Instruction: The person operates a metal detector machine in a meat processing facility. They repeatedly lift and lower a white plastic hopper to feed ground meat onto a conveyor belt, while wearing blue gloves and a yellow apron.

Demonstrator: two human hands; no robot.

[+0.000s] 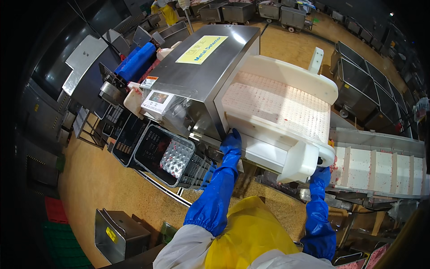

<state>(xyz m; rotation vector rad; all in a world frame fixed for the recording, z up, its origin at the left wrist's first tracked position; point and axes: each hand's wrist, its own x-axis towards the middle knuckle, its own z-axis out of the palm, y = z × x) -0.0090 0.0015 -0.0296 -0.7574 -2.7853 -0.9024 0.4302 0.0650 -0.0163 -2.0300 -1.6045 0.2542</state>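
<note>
My left hand (231,141), in a blue glove, rests against the white side rail (262,132) of a belt conveyor, right beside a steel tunnel housing (197,62). Its fingers point up along the rail and look extended. My right hand (320,176), also gloved in blue, is at the conveyor's rounded right end, close under the white end piece (302,161). That end piece hides its fingers. Small pinkish-red bits dot the pale textured belt (275,96). A small panel with a screen (157,99) sits on the housing's near side.
A black crate (150,139) with a shiny, studded silvery thing inside stands below the housing. Right of the conveyor lies a cleated white belt (380,168) with reddish bits. A steel tub (121,235) is on the floor at lower left; steel carts (237,12) line the back.
</note>
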